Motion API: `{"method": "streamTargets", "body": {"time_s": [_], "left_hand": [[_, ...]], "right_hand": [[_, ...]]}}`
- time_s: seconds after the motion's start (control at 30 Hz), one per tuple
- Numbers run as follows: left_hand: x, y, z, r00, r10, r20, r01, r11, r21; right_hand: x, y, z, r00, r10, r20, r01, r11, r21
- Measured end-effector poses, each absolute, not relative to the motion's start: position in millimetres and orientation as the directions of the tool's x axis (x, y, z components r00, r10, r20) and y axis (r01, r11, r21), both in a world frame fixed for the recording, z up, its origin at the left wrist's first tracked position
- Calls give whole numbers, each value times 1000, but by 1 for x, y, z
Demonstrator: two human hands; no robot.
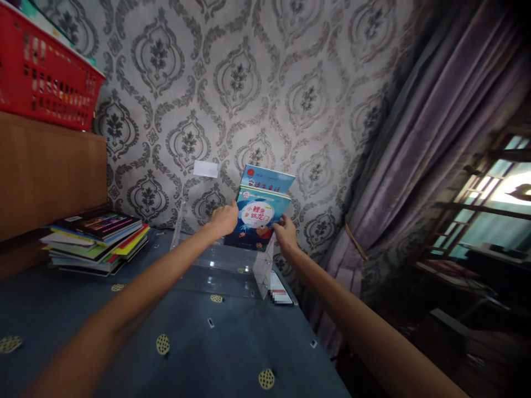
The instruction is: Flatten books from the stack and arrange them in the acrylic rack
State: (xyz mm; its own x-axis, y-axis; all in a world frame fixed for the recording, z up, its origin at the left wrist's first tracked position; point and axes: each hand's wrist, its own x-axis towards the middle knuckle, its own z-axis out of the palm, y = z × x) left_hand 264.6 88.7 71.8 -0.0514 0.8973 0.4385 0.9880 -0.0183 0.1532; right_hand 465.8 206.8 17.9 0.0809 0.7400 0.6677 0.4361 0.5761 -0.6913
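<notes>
A dark blue picture book point(258, 221) with a white oval on its cover is held upright between my two hands. My left hand point(225, 219) grips its left edge, fingers closed. On the right edge, my right hand point(285, 231) pinches the same book. Directly behind it stands a light blue book point(269, 178) with red lettering, its upper part showing. Both books are at the right part of a clear plastic rack point(215, 271) on the dark cloth, near the wall. The book's lower edge is at the rack's front section.
A messy stack of books point(99, 237) lies at the left, beside a wooden cabinet point(50, 171) bearing a red basket point(45, 72). A phone point(281, 288) rests right of the rack, near the right edge of the cloth-covered surface point(199, 342). Purple curtains point(398, 182) hang on the right.
</notes>
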Motion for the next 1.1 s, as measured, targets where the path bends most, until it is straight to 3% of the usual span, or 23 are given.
{"method": "streamTargets", "body": {"time_s": [0.63, 0.8, 0.97, 1.1], "left_hand": [[254, 69, 55, -57, 883, 465, 980, -40, 195], [240, 9, -15, 72, 849, 523, 968, -186, 170], [221, -59, -116, 367, 822, 436, 896, -438, 70], [203, -88, -160, 346, 890, 295, 921, -382, 72]], "right_hand": [[469, 180, 12, 116, 822, 557, 251, 519, -817], [469, 116, -43, 79, 805, 588, 240, 557, -795], [452, 36, -126, -297, 785, 544, 254, 614, -747], [427, 4, -163, -502, 745, 440, 307, 628, -715]]}}
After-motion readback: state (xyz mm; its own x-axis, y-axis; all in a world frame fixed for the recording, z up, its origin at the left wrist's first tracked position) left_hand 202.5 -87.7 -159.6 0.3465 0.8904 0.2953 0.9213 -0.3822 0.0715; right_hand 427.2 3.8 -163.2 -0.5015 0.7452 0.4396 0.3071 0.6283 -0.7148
